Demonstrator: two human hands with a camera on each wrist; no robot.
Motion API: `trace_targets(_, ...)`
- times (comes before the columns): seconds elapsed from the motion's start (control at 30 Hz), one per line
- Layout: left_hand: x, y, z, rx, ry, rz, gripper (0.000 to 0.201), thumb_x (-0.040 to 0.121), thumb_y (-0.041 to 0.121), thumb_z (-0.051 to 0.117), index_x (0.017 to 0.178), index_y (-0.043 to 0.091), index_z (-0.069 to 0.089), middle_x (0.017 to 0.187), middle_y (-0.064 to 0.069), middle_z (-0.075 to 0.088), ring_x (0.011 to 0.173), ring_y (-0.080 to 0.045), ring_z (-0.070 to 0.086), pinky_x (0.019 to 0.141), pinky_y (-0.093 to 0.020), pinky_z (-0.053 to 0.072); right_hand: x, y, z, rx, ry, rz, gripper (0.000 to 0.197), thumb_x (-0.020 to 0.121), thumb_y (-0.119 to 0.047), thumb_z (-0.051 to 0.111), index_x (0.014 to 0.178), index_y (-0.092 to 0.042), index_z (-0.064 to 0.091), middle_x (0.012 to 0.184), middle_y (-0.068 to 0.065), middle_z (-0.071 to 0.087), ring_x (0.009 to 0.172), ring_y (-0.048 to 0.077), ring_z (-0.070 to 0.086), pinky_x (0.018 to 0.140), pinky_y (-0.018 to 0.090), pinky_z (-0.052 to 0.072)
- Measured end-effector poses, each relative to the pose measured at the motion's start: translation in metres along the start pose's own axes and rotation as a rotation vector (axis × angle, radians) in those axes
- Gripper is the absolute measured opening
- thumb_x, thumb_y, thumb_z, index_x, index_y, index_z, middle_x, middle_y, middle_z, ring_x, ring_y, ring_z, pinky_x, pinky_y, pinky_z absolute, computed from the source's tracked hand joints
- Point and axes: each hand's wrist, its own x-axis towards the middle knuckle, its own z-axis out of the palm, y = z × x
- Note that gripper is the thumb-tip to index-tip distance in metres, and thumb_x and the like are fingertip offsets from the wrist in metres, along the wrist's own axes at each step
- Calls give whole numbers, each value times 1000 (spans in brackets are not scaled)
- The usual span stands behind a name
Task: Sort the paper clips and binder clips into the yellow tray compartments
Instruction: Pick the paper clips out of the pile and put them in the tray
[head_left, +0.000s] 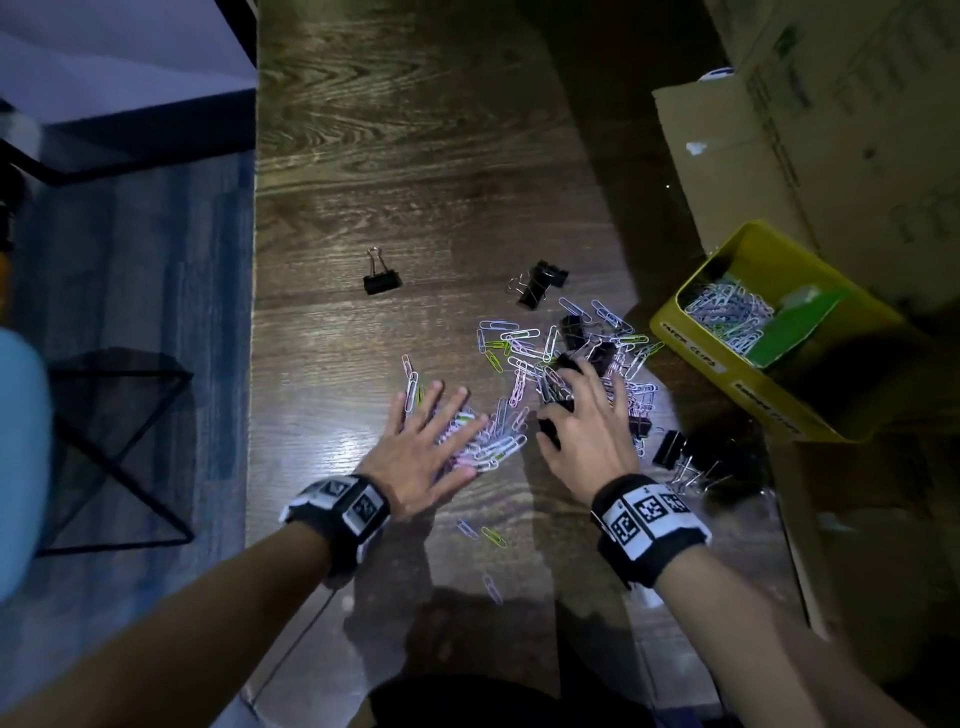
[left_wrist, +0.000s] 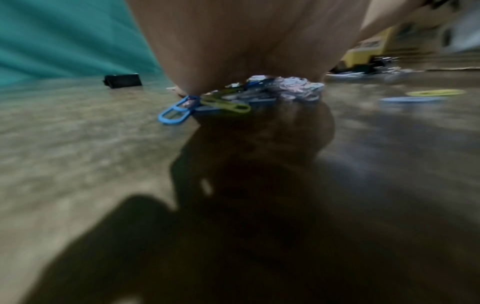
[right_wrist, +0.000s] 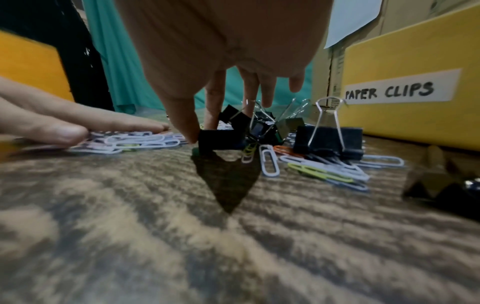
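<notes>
Left hand (head_left: 421, 457): lying flat with fingers spread, pressing on a bunch of paper clips (head_left: 493, 444), apparently raking them together for one scoop. Right hand (head_left: 582, 421): thumb and fingers closing around black binder clips (right_wrist: 221, 136) in the mixed pile (head_left: 587, 353), seemingly separating them from the wire clips. Yellow tray (head_left: 696, 358): sitting at far right, its nearer-left compartment, labelled for paper clips, already holding many. Lone binder clip (head_left: 382, 280): lying well apart, far left on the wooden table (head_left: 415, 156). Cardboard boxes (head_left: 779, 156): crowding the tray; tangled handles are likely hindering clean picks.
</notes>
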Motion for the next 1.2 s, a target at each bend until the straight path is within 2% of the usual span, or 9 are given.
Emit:
trace_targets(0.17,22,-5,-18,-161,189,-275,61,89,63,11,144,42,-8,153,3,-19,141,-24,-18,112,-56,-7,-14,-22,-3,-35,0,-157,42,70,-24,71,111,-19,65,140,15,45,139,33,28,113,53,5)
trace_targets(0.27,35,-16,-20,-256,147,-390,63,91,61,14,145,35,-6,153,-1,-20,141,-24,-20,111,-52,-10,-16,-43,4,-70,-31,-286,56,71,-18,72,125,-12,57,143,21,40,138,36,30,110,53,8)
trace_targets(0.47,-1,-4,6,-221,85,-198,86,77,70,-17,146,21,-5,153,-5,-18,138,-18,-23,114,-41,-9,-20,-51,23,69,-290,-270,60,92,-18,45,146,-7,21,156,21,2,145,33,-6,118,44,-1)
trace_targets(0.7,-56,29,36,-244,29,5,72,88,64,4,146,24,-4,153,-1,-19,139,-13,-25,117,-40,-8,-77,-43,43,176,-236,-358,53,84,-14,57,135,-11,43,150,17,28,143,33,20,113,52,27)
trace_targets(0.77,-64,30,37,-303,74,-10,70,88,64,11,147,27,-3,154,3,-17,140,-10,-23,117,-41,-8,-82,-42,41,218,-207,-328,58,86,-21,56,140,-16,36,154,15,18,145,30,9,116,48,20)
trace_targets(0.9,-70,36,42,-451,153,-326,78,80,74,5,145,32,-7,152,6,-20,139,-12,-24,113,-37,-15,-68,-46,32,171,-273,-186,83,88,-48,53,149,-20,5,155,14,-17,141,27,-23,115,42,-7)
trace_targets(1.0,-71,69,46,-393,67,-274,73,82,69,-1,143,31,-15,150,0,-29,136,-17,-31,114,-43,-14,-69,-48,38,84,-351,-208,86,84,-53,54,149,-18,11,156,18,-10,143,33,-15,118,49,0)
trace_targets(1.1,-74,90,47,-401,27,-147,65,92,54,15,145,28,-12,153,-4,-24,138,-19,-27,116,-45,-8,-85,-47,38,83,-303,-218,75,82,-45,61,143,-16,30,155,15,16,144,33,8,115,52,18)
trace_targets(1.2,-80,84,45,-361,162,-126,69,89,46,47,146,26,15,154,-10,16,140,-28,20,114,-45,23,-101,-48,39,109,-271,-174,64,81,-38,66,136,-18,41,141,11,35,131,30,30,105,48,36)
